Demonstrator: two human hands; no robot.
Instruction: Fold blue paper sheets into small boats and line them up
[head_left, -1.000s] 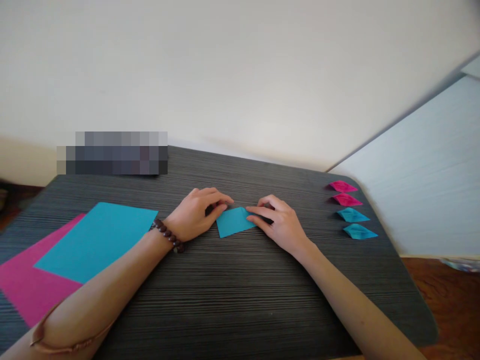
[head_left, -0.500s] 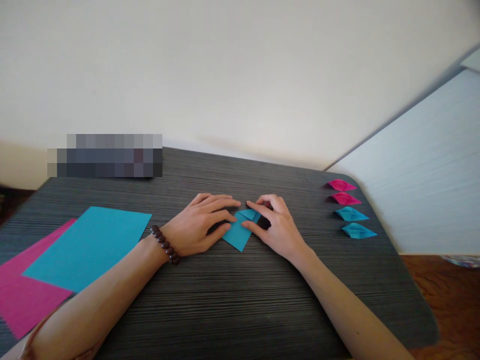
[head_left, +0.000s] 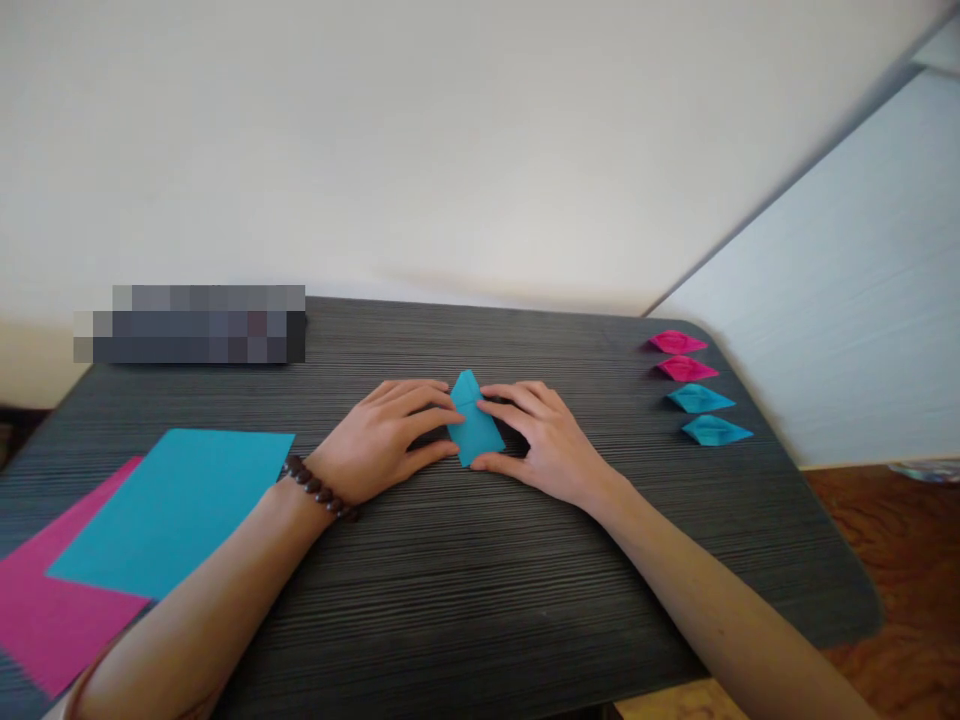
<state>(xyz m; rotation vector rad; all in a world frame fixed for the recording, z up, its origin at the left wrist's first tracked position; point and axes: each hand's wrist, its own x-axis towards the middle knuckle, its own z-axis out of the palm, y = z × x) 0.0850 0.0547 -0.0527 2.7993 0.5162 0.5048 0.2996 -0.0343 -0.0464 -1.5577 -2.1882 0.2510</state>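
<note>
A small folded piece of blue paper (head_left: 475,432) lies on the dark table in the middle, its narrow folded end pointing away from me. My left hand (head_left: 386,432) has its fingertips and thumb on the paper's left edge. From the other side my right hand (head_left: 546,435) holds it, fingertips at the upper right edge and thumb at the near end. Both hands are curled around the paper between them. A dark bead bracelet (head_left: 319,490) circles my left wrist.
At the left, a flat blue sheet (head_left: 176,510) overlaps a pink sheet (head_left: 67,630). Two pink folded paper pieces (head_left: 679,343) and two blue folded paper pieces (head_left: 701,398) line the right side. A blurred-out object (head_left: 195,325) stands at the back left, near the wall (head_left: 450,150).
The blue paper has turned so its folded end points away from me. My right fingers have shifted along its right edge, the thumb to its near end. The view has shifted slightly.
</note>
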